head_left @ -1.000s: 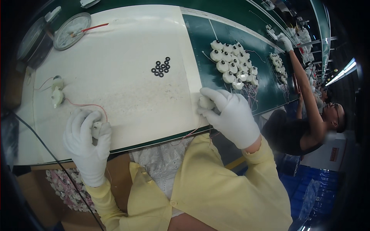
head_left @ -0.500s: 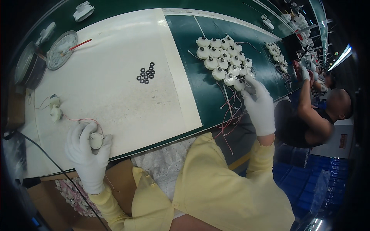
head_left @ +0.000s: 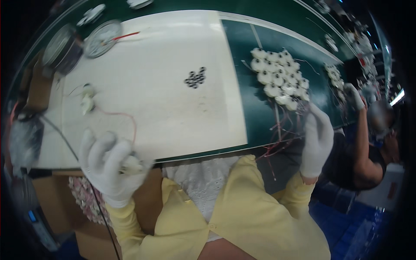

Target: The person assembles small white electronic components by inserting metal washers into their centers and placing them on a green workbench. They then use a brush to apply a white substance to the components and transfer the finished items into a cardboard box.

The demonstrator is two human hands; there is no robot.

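One white motor (head_left: 131, 165) is held in the left hand (head_left: 109, 167) at the green table's (head_left: 240, 41) near edge, lots of white board (head_left: 164, 106) left open beyond. Any grip by the right hand (head_left: 317, 138) can't be told, its left kinda crowded by clustered motors (head_left: 277, 78) and dangling pink wires (head_left: 274, 148).

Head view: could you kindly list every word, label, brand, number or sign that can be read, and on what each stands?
No text can be read here.
Reddish patch on the pale panel at right: too blurred to read.
White round parts and black rings: no readable marking.
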